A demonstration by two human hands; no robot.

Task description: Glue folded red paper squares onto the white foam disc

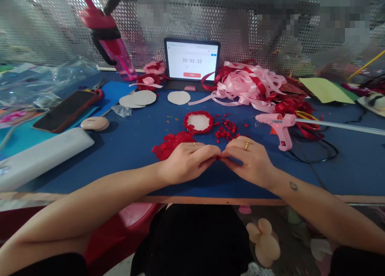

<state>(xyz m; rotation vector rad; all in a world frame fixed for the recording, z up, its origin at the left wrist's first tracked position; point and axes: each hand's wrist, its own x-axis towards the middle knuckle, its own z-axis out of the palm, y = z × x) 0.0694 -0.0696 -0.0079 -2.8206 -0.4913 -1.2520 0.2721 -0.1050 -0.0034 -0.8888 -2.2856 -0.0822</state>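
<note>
Near the table's front edge my left hand (192, 160) and my right hand (251, 158) meet fingertip to fingertip, both pinched on a small red piece (218, 157) that shows between them. A pile of flat red pieces (171, 144) lies just behind my left hand. Behind my right hand are many small folded red bits (227, 130). Beyond both hands sits a white disc (198, 123) with a red ring of bits around its rim. A pink glue gun (279, 127) with a clear stick rests to the right.
Plain white discs (179, 97), a tablet (192, 61) showing a timer and tangled pink and red ribbon (246, 83) are at the back. A pink bottle (112, 43), phone (66, 109) and long white case (45, 158) stand or lie left. A black cable (319, 161) curves at right.
</note>
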